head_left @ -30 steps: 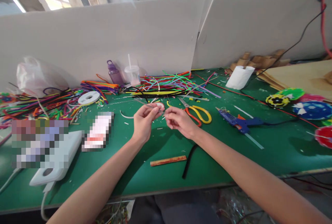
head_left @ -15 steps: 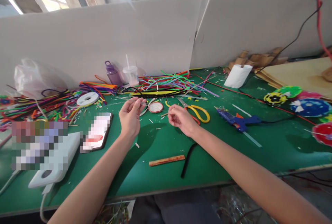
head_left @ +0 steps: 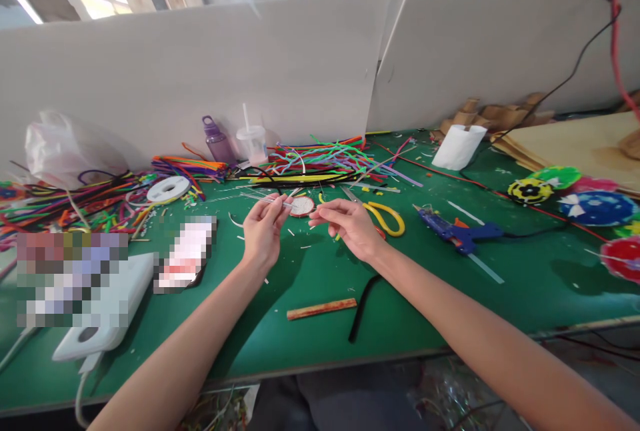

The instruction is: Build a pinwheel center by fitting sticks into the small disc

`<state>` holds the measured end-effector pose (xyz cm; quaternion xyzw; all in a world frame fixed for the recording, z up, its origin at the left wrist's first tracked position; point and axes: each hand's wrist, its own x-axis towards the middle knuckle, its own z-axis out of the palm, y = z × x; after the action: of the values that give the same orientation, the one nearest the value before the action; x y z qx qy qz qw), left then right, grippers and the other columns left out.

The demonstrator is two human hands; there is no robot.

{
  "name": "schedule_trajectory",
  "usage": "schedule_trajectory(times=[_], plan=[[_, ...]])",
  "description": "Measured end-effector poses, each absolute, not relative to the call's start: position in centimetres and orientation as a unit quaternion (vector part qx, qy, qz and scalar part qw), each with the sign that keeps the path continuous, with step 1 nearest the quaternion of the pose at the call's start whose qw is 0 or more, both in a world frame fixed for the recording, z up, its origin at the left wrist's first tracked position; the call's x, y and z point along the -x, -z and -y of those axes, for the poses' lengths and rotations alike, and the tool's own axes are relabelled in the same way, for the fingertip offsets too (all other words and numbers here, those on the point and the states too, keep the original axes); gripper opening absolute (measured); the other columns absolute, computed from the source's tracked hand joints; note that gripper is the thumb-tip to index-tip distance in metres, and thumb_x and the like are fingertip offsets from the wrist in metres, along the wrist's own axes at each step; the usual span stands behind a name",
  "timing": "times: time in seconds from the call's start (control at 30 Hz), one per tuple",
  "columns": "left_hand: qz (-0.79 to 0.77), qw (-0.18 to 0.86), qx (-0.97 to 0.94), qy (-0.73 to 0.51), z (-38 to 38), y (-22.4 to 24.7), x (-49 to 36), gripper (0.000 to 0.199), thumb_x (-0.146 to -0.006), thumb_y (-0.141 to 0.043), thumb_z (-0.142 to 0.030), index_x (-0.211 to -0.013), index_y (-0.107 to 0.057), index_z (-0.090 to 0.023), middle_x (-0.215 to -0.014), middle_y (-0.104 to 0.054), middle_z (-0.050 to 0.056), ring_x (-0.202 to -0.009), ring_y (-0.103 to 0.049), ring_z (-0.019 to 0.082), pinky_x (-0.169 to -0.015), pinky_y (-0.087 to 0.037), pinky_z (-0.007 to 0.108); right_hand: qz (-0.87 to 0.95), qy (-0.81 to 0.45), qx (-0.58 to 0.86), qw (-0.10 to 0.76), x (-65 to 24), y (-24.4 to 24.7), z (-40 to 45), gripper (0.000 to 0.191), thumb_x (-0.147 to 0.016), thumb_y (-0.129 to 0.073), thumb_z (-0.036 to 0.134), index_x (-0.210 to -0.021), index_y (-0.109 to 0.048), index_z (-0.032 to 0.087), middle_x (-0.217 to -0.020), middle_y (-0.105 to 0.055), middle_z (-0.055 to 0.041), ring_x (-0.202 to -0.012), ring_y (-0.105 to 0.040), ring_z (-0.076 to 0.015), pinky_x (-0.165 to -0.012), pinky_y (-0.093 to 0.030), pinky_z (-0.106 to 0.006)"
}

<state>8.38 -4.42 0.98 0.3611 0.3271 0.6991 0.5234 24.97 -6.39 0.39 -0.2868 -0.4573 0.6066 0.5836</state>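
Thin pale wire-like strands (head_left: 254,197) are pinched between the thumb and fingers of my left hand (head_left: 263,234), with ends sticking out to its left. Facing it, a short gap away, my right hand (head_left: 353,226) has thumb and fingertips pressed together; anything between them is too small to make out. Just behind both hands lies a small round white disc (head_left: 303,206) with a red rim, partly covered by my left fingers. Scissors with yellow handles (head_left: 389,219) rest beyond my right hand, partly hidden by it.
Colourful pipe cleaners (head_left: 320,163) are heaped at the back. A blue glue gun (head_left: 460,234) lies right, near flower-like pieces (head_left: 585,207). A phone (head_left: 185,254) and white power bank (head_left: 107,311) sit left. In front are a brown stick (head_left: 321,309) and black strip (head_left: 363,308).
My left hand has moved right with the strands, nearer my right hand. My right fingers have stretched out leftward from a more curled pose. The objects on the table look unmoved.
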Motion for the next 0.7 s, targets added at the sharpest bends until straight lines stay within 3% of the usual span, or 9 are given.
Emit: schedule_trajectory(times=[0.27,0.5,0.7], plan=[[-0.378,0.378,-0.434,-0.725,3.0,-2.3,-5.4,0.024,-0.065,-0.076,-0.026,-0.083,-0.067,-0.014,-0.08,-0.071,0.005,-0.079,-0.069,0.017,-0.078,-0.054,0.029,0.45,-0.597,0.321,0.582,-26.2,-1.4,6.3,0.019,-0.065,-0.075,0.03,-0.074,-0.068,0.016,-0.072,-0.071,-0.0057,-0.062,-0.068,-0.0166,-0.039,-0.033,-0.019],[-0.438,0.309,-0.706,-0.463,4.5,-1.5,-6.9,0.018,-0.072,-0.069,-0.034,-0.077,-0.07,-0.016,-0.079,-0.072,0.005,-0.076,-0.067,0.019,-0.072,-0.052,0.028,0.591,-0.453,0.397,0.536,-26.3,-1.6,6.5,0.025,-0.071,-0.07,0.038,-0.066,-0.066,0.014,-0.062,-0.067,-0.0046,-0.046,-0.058,-0.0111,-0.037,-0.032,-0.021],[-0.387,0.393,-0.758,-0.348,5.4,-0.7,-8.1,0.018,-0.073,-0.067,-0.035,-0.077,-0.072,-0.019,-0.077,-0.073,0.004,-0.073,-0.068,0.019,-0.067,-0.053,0.027,0.636,-0.404,0.389,0.53,-26.2,-1.5,6.6,0.024,-0.073,-0.068,0.039,-0.068,-0.067,0.016,-0.058,-0.063,-0.0014,-0.045,-0.052,-0.0105,-0.045,-0.041,-0.024]])
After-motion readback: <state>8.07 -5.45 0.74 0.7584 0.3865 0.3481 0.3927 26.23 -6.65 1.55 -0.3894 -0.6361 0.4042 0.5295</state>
